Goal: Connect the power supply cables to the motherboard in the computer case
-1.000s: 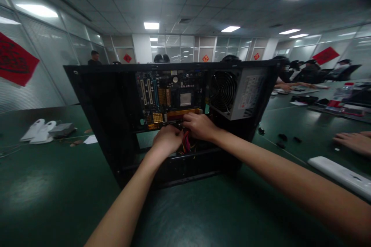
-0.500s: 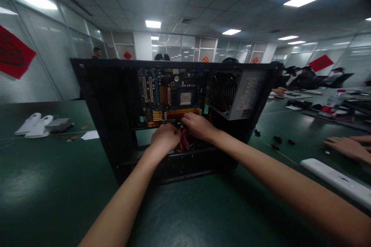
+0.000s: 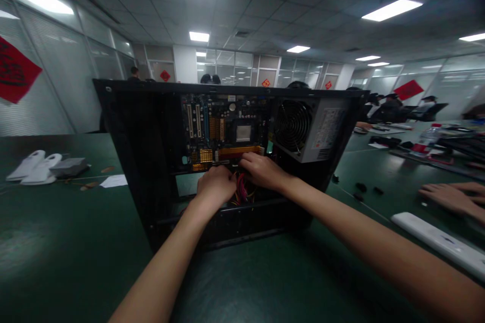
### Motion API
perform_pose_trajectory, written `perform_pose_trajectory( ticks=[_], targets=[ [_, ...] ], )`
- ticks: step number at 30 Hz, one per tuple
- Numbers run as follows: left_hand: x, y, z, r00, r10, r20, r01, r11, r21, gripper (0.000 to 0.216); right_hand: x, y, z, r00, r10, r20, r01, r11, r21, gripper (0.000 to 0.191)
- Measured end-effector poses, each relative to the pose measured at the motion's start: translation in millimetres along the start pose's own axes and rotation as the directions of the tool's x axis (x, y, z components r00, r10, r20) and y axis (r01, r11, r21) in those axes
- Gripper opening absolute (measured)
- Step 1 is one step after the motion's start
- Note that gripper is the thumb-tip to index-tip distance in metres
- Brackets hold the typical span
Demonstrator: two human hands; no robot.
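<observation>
An open black computer case (image 3: 131, 151) stands on the green table in front of me. Inside it are a motherboard (image 3: 227, 131) and, at the upper right, a grey power supply (image 3: 322, 131) with a round fan grille. My left hand (image 3: 216, 182) reaches into the lower middle, fingers curled by a bundle of red and yellow cables (image 3: 242, 189). Just right of it, my right hand (image 3: 261, 169) is bent over the same cables, below the memory slots (image 3: 240, 153). Both sets of fingertips are partly hidden, so what they pinch cannot be made out.
Left of the case lie white slipper-like items (image 3: 40, 167), a grey box (image 3: 68, 167) and a paper sheet (image 3: 113, 180). On the right are small black pieces (image 3: 360, 187), a long white object (image 3: 439, 239), a bottle (image 3: 430, 136) and another person's hands (image 3: 450, 196).
The view has tilted and shifted slightly. Both my hands stay at the cables in nearly the same place, with only slight finger movement.
</observation>
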State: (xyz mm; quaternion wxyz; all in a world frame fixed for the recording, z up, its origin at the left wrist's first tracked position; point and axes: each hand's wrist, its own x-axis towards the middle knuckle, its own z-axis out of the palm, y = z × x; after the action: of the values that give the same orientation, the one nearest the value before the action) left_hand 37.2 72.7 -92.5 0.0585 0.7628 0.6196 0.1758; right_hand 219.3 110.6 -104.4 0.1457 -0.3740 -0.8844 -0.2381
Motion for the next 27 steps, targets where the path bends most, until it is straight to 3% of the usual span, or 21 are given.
perform_pose_trajectory(
  ticks=[4, 20, 27],
  targets=[
    [-1.3, -0.5, -0.8, 1.0, 0.01, 0.002, -0.01, 1.0, 0.001, 0.037, 0.5, -0.3, -0.7, 0.999, -0.005, 0.04, 0.008, 0.997, -0.076, 0.01],
    [-0.9, -0.9, -0.3, 0.999, 0.034, 0.021, -0.034, 0.999, -0.002, 0.037, 6.0, -3.8, -1.9, 0.992, -0.021, 0.125, 0.034, 0.994, -0.106, 0.017],
    [-2.4, -1.2, -3.1, 0.999, 0.047, 0.017, -0.047, 0.999, -0.006, 0.036, -3.5, 0.5, -4.8, 0.996, 0.063, 0.067, -0.067, 0.996, 0.064, 0.019]
  ],
)
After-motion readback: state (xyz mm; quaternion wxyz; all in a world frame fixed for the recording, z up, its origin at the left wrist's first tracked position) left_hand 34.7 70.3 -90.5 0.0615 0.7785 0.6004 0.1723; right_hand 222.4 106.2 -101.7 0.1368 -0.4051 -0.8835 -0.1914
